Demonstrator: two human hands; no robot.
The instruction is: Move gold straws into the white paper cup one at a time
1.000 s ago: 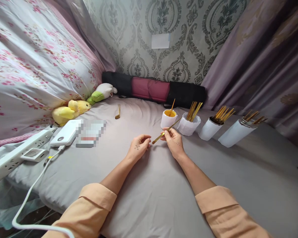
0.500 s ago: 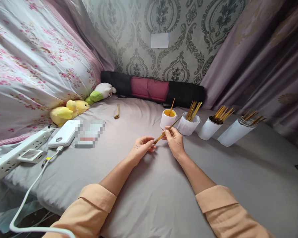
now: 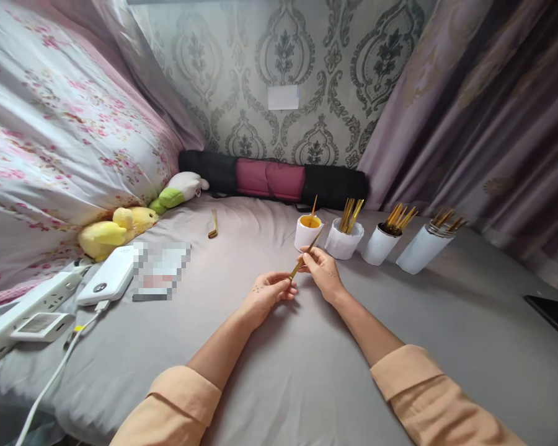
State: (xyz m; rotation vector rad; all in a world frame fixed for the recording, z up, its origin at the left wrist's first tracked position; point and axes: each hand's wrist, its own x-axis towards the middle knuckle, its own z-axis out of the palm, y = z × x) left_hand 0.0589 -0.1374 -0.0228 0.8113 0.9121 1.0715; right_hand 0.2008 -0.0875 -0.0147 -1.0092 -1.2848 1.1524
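A slim paintbrush (image 3: 297,269) with a golden handle slants up between my two hands. My left hand (image 3: 266,296) pinches its lower end between thumb and fingers, covering the tip. My right hand (image 3: 324,271) grips the handle higher up, and the thin upper end sticks out past its fingers. Just beyond my right hand stands a white-wrapped cup (image 3: 305,238), yellow inside, with one brush (image 3: 313,207) in it. To its right are a wider white-wrapped jar (image 3: 344,244) of golden brushes, a white-wrapped container (image 3: 378,246) and a taller, leaning one (image 3: 419,253), each holding several brushes.
A few thin brushes (image 3: 213,225) lie on the grey sheet (image 3: 279,384). At left are a power bank (image 3: 106,277), a blurred flat item (image 3: 162,271), a power strip (image 3: 30,310) and plush toys (image 3: 116,232). A black-and-maroon roll (image 3: 270,179) lies along the wall; a dark device (image 3: 551,314) is at right.
My view has shifted slightly up and to the right. The paintbrush now slants more steeply, and my left fingers cover its lower tip. Both hands still grip it.
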